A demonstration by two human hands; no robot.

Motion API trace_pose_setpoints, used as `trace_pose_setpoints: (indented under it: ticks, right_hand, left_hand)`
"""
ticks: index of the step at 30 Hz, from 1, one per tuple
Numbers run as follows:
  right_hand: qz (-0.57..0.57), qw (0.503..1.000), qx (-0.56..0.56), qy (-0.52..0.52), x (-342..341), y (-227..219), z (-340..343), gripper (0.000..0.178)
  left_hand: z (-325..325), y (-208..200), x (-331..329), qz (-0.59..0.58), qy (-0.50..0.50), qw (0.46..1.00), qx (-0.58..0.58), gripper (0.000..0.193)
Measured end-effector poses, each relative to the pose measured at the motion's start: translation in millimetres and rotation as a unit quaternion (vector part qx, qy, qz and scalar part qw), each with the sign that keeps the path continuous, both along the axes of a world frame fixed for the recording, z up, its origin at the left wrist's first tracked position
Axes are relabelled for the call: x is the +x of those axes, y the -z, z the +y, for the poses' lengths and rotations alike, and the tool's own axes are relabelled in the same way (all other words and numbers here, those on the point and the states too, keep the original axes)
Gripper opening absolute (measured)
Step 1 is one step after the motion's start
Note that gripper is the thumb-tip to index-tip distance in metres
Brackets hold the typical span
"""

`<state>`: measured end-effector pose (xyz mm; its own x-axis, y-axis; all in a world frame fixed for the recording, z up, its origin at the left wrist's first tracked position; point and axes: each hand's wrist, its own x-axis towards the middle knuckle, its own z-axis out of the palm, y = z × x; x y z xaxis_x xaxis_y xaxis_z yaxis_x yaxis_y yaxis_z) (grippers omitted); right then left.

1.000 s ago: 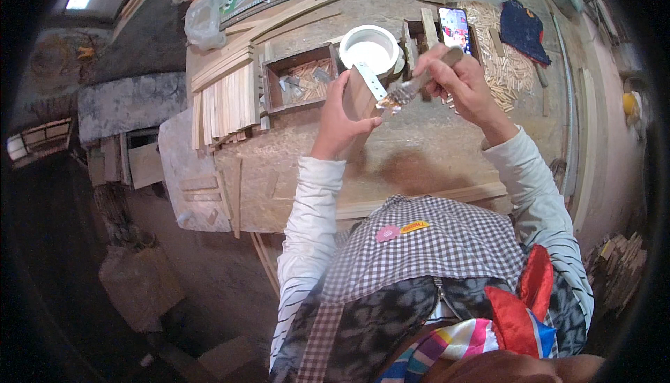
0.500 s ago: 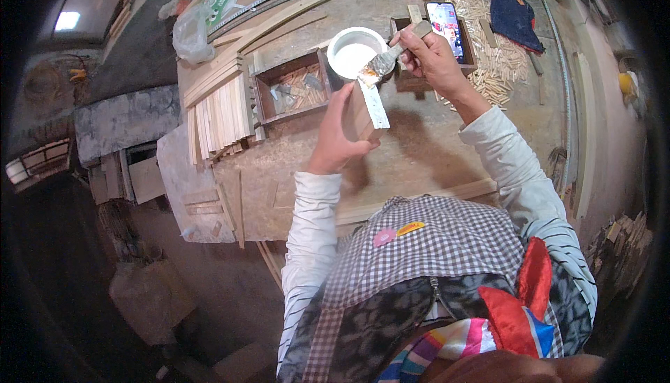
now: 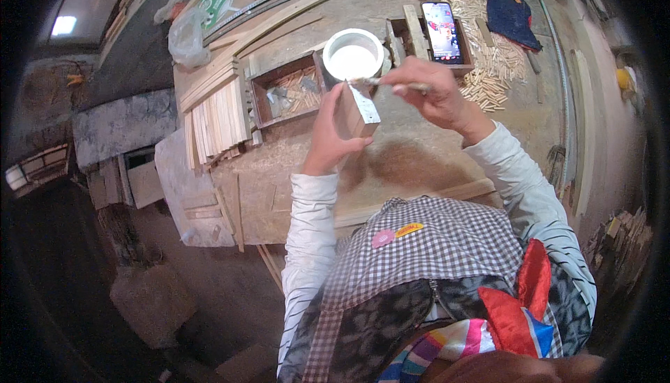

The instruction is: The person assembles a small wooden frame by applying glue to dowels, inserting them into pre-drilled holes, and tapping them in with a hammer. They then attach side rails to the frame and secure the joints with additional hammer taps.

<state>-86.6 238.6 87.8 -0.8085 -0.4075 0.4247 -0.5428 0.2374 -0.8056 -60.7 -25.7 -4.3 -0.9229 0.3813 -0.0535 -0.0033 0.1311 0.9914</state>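
Note:
My left hand (image 3: 325, 139) is closed around a wooden block (image 3: 349, 119), its thumb on the near side. White glue-like paste coats the block's narrow end face (image 3: 363, 106), where a few dark holes show. In my right hand (image 3: 434, 97) is a brush (image 3: 412, 86), gripped by its handle. The brush head lies by the far corner of the coated face; whether it touches is hard to tell. Just beyond the block stands a round white tub (image 3: 354, 54) holding white paste.
A wooden box (image 3: 257, 97) of small pieces sits left of the tub, beside stacked wood strips (image 3: 215, 114). To the right, a lit phone (image 3: 442, 33) leans in another box (image 3: 463, 68). Scattered dowels (image 3: 488, 88) and a dark cap (image 3: 511, 19) lie farther right.
My right hand has moved down and turned, bringing the brush from upright to nearly level. The block in my left hand has shifted slightly left, and its face is more evenly white.

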Motion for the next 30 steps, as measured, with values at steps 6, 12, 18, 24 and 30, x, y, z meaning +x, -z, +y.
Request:
trace_pose_setpoints:
  ticks: [6, 12, 18, 24, 30]
  right_hand:
    - [-0.228, 0.95, -0.171, 0.128, -8.7, 33.1, 9.6, 0.035]
    - [-0.448, 0.828, -0.218, 0.257, -67.2, 87.9, 19.4, 0.035]
    - [-0.304, 0.885, -0.151, 0.318, -14.0, 125.3, 88.5, 0.029]
    - [-0.167, 0.823, 0.229, 0.493, 81.8, 148.8, 197.4, 0.025]
    - [-0.206, 0.853, 0.247, 0.412, 117.5, 161.8, 228.7, 0.013]
  left_hand:
    - [-1.2, -5.8, 2.7, -0.068, -0.041, 0.996, 0.047, 0.117]
    - [7.3, -14.2, 4.2, -0.076, -0.038, 0.995, 0.059, 0.119]
    - [4.4, -22.0, 11.1, -0.081, -0.039, 0.994, 0.055, 0.118]
    - [4.8, -26.8, 16.6, -0.052, -0.013, 0.998, 0.035, 0.115]
    - [23.4, -25.7, 19.7, -0.072, 0.011, 0.997, 0.024, 0.116]
